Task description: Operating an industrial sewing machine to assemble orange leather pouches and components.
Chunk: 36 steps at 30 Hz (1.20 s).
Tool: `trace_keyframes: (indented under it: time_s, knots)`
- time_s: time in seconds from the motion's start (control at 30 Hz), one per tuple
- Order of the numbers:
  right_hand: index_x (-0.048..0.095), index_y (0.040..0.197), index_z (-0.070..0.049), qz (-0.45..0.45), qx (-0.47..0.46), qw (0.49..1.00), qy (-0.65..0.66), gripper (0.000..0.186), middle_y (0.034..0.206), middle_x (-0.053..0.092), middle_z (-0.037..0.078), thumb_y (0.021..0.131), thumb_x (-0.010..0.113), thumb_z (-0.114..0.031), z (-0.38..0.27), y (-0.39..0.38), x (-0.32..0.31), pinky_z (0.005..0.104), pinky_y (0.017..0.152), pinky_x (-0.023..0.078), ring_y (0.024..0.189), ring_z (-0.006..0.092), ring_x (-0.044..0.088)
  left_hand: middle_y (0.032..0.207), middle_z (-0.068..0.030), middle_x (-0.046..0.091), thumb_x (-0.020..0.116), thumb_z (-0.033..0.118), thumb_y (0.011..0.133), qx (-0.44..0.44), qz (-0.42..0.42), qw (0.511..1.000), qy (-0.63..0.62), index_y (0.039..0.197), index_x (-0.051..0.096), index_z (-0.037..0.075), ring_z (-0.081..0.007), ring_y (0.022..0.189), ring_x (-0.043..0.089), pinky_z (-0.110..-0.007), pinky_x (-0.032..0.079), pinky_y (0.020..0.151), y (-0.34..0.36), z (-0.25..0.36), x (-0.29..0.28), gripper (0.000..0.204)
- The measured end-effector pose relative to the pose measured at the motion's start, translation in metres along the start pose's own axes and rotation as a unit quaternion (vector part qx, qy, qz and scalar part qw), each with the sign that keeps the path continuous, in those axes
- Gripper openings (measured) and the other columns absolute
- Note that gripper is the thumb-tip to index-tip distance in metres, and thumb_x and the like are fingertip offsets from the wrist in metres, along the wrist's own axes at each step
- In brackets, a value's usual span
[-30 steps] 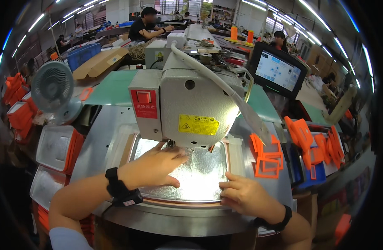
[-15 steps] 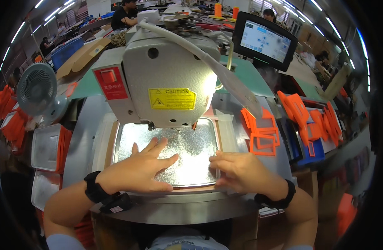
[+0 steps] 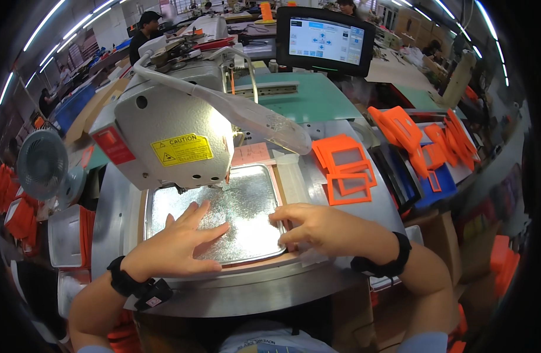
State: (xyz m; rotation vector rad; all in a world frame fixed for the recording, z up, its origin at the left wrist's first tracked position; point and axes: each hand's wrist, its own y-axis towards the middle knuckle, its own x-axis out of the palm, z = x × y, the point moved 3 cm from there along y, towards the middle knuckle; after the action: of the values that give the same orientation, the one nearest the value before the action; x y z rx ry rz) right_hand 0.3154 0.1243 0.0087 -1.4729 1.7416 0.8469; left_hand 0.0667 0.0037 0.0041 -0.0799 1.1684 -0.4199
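A shiny silver rectangular panel [image 3: 247, 185] with rounded corners lies flat under the grey head [image 3: 164, 129] of an industrial sewing machine. My left hand [image 3: 175, 246] rests on the panel's left and near part, fingers spread and palm down. At the right edge, my right hand [image 3: 320, 226] touches the panel with bent fingertips. Its thumb and forefinger are apart, and no grip on the edge shows. A clear guard [image 3: 270, 120] on the machine hangs above the panel's far right. Whatever lies beneath the panel is mostly hidden.
Orange rectangular frames [image 3: 348, 167] lie on the metal table to the right, beside a blue bin [image 3: 438, 191] of orange pieces. Behind stands a control screen [image 3: 325, 42]. At left are a fan [image 3: 42, 159] and stacked orange-edged panels [image 3: 67, 235]. Other people sit farther back.
The view has swung right, so the machine and panel sit farther left in it. My right thumb and forefinger have spread apart at the panel's edge. My left hand stays flat on the panel.
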Motion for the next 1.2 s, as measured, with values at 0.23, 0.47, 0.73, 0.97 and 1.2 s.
trace_keyframes:
  time_s: [0.23, 0.47, 0.73, 0.97, 1.2]
  knots:
    - [0.066, 0.086, 0.001, 0.038, -0.070, 0.995, -0.063, 0.013, 0.115, 0.059, 0.015, 0.075, 0.070, -0.004, 0.003, -0.004, 0.014, 0.0375, 0.092, 0.051, 0.119, 0.0351, 0.055, 0.157, -0.0350, 0.012, 0.069, 0.060, 0.082, -0.020, -0.022, 0.999, 0.016, 0.149, 0.043, 0.022, -0.0532, 0.146, 0.010, -0.068, 0.018, 0.111, 0.001, 0.005, 0.002, 0.081]
    - [0.059, 0.116, 0.002, 0.121, 0.014, 0.992, -0.043, 0.044, 0.126, 0.057, 0.017, 0.074, 0.069, -0.001, 0.046, 0.017, -0.028, 0.0401, 0.099, 0.048, 0.125, 0.0355, 0.051, 0.156, -0.0353, 0.014, 0.071, 0.058, 0.080, -0.023, -0.020, 1.000, -0.006, 0.148, 0.045, 0.021, -0.0554, 0.144, 0.012, -0.073, 0.019, 0.107, -0.001, 0.006, -0.001, 0.081]
    - [0.060, 0.080, 0.001, 0.089, -0.017, 0.984, -0.151, 0.010, 0.098, 0.062, 0.016, 0.070, 0.063, 0.001, 0.083, 0.054, -0.010, 0.0416, 0.078, 0.053, 0.097, 0.0327, 0.062, 0.156, -0.0347, 0.014, 0.076, 0.051, 0.078, -0.023, -0.037, 0.999, -0.030, 0.149, 0.043, 0.019, -0.0532, 0.145, 0.013, -0.067, 0.017, 0.111, 0.010, 0.007, -0.006, 0.085]
    - [0.067, 0.081, 0.000, 0.178, -0.110, 0.970, -0.123, 0.023, 0.096, 0.064, 0.018, 0.073, 0.074, -0.020, 0.079, 0.051, 0.003, 0.0504, 0.096, 0.047, 0.097, 0.0332, 0.063, 0.157, -0.0351, 0.011, 0.076, 0.049, 0.078, -0.050, -0.047, 0.997, -0.023, 0.150, 0.041, 0.020, -0.0541, 0.146, 0.010, -0.067, 0.016, 0.111, -0.002, 0.013, -0.006, 0.085]
    - [0.062, 0.110, 0.014, -0.051, 0.077, 0.971, -0.219, 0.086, 0.124, 0.053, 0.028, 0.061, 0.082, -0.053, 0.032, 0.046, -0.019, 0.0673, 0.111, 0.023, 0.127, 0.0374, 0.048, 0.154, -0.0383, 0.014, 0.076, 0.050, 0.079, -0.011, -0.051, 0.999, 0.002, 0.153, 0.034, 0.022, -0.0527, 0.145, 0.015, -0.059, 0.023, 0.114, 0.012, 0.012, -0.007, 0.089]
